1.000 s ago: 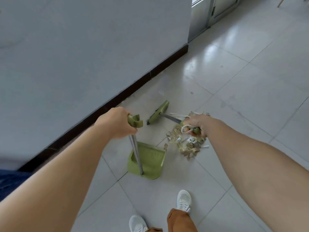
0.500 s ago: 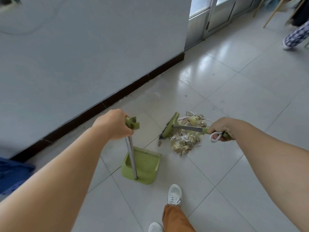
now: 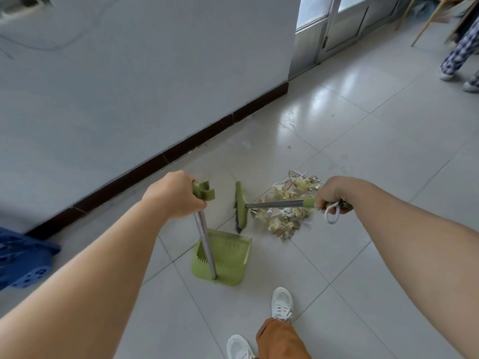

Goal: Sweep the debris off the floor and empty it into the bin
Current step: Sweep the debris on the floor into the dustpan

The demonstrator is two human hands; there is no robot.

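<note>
Blue perforated plastic crate (image 3: 23, 263), near left by dark baseboard (image 3: 160, 158); metal-framed door (image 3: 337, 24), far; wooden chair legs (image 3: 427, 22), far right.

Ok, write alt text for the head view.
Left hand holds a green dustpan upright by its pole; right hand holds a green broom beside a debris pile on grey floor tiles.

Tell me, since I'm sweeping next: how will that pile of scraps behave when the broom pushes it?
The scraps look like thin, dry flakes, so probably light and apt to scatter. Loose, separate pieces will likely spread sideways, not slide together into the dustpan.
</note>
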